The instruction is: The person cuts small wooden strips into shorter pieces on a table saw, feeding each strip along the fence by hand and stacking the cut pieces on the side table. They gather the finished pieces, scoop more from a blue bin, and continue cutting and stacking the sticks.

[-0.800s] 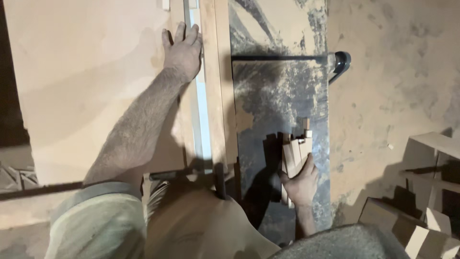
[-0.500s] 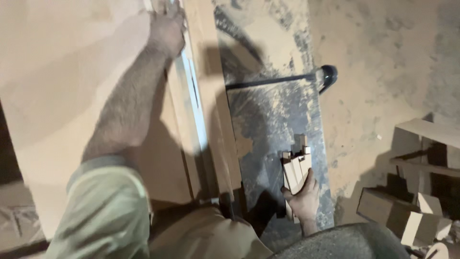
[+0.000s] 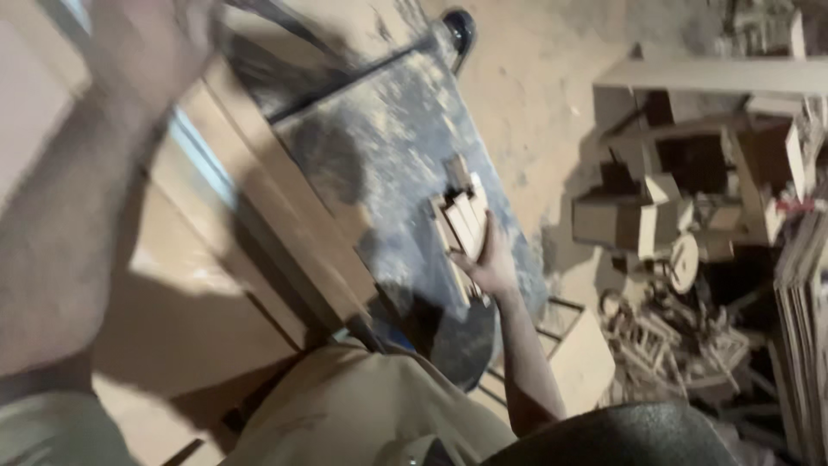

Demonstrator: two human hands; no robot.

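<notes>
Two bare hands show in the head view, well apart from each other. The right hand [image 3: 493, 263] is closed around a small bundle of short wood strips [image 3: 461, 220], pale offcuts held together with their cut ends pointing away from the person. That hand and its bundle sit over the near right part of a dusty saw table [image 3: 379, 173], close to its right edge, the strips fanning slightly above the fingers. The left hand [image 3: 151, 47] is raised near the far left corner of the picture and is badly blurred, so whether it is spread or curled, and whether it touches anything, cannot be told. Its forearm runs down the left side over a large sheet of board [image 3: 172, 293] that lies along the left edge of the saw table. Between board and table runs a long wooden rail with a pale blue strip [image 3: 203, 160] beside it. Sawdust coats the dark table top, and a black bar crosses its far end toward a dark round knob [image 3: 457, 26]. Off the table's right edge, on the dusty floor, lies a heap of wooden blocks and scraps [image 3: 681, 216], with thin sheets [image 3: 802, 302] stacked at the far right.
</notes>
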